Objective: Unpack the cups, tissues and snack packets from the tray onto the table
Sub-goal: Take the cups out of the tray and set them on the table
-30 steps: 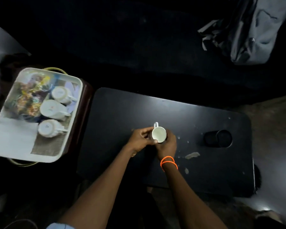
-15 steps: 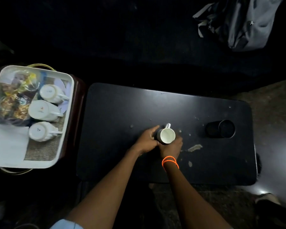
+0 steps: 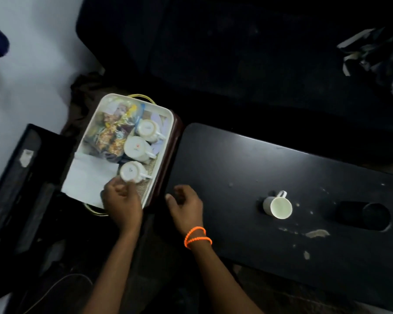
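Nearest the camera, two bare forearms reach up from the lower edge. The right hand (image 3: 186,208), with a double orange bead bracelet (image 3: 197,237) at the wrist, hovers over the near left corner of the black rectangular table (image 3: 247,159); its fingers are loosely curled and hold nothing. The left hand (image 3: 121,200) is over the near end of the white rectangular tray (image 3: 168,114), its fingertips at the near rim of the closest upturned white cup (image 3: 131,171); blur hides whether they pinch it or only touch it.

Out on the table, well to the right of the hands, one white ceramic cup (image 3: 277,207) stands upright with its open mouth upward and its handle pointing away from the person. Just beyond it to the right lies a dark round recess (image 3: 376,216) in the tabletop, with pale chipped patches around it.

In the tray, three white cups sit bottom-up in a row that runs along the tray's long axis, away from the person: the closest one, a middle cup (image 3: 136,148) and a far cup (image 3: 146,130). All three handles point right, toward the table. Left of the closest cup lie white folded tissues (image 3: 89,177). Beyond them, filling the far left part, are clear snack packets (image 3: 114,130) with yellow and orange contents. A brass-coloured handle (image 3: 143,97) arcs past the tray's far end.
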